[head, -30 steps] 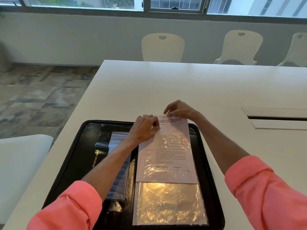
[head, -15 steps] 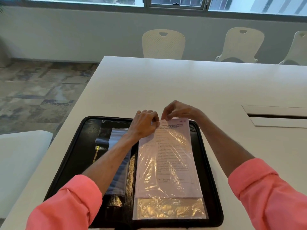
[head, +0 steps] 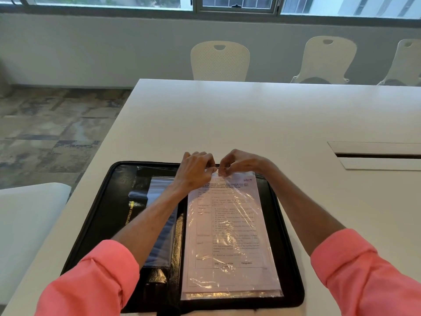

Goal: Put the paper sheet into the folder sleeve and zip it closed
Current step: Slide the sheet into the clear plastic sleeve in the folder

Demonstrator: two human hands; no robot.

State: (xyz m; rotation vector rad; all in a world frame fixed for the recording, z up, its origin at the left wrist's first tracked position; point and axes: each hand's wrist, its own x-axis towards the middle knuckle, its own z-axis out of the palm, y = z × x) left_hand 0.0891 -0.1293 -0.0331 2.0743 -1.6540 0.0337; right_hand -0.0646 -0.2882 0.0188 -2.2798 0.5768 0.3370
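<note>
A black zip folder [head: 98, 215] lies open on the white table. On its right half a printed paper sheet [head: 227, 229] sits almost fully inside a clear plastic sleeve [head: 232, 294], only a thin strip of empty sleeve showing at the near end. My left hand [head: 196, 171] and my right hand [head: 241, 161] meet at the sleeve's far top edge, both pinching the plastic opening with fingertips close together. A second clear pocket [head: 161, 185] lies on the folder's left half, partly under my left forearm.
The white table [head: 250, 119] extends far and right, with a cable slot [head: 378, 155] at the right. Three cream chairs [head: 219, 61] stand beyond the far edge. A white seat [head: 25, 224] is at my left, over patterned carpet.
The paper has slid down deeper into the sleeve, from half-covered to nearly fully inside. Both hands followed to the sleeve's top edge and drew closer together.
</note>
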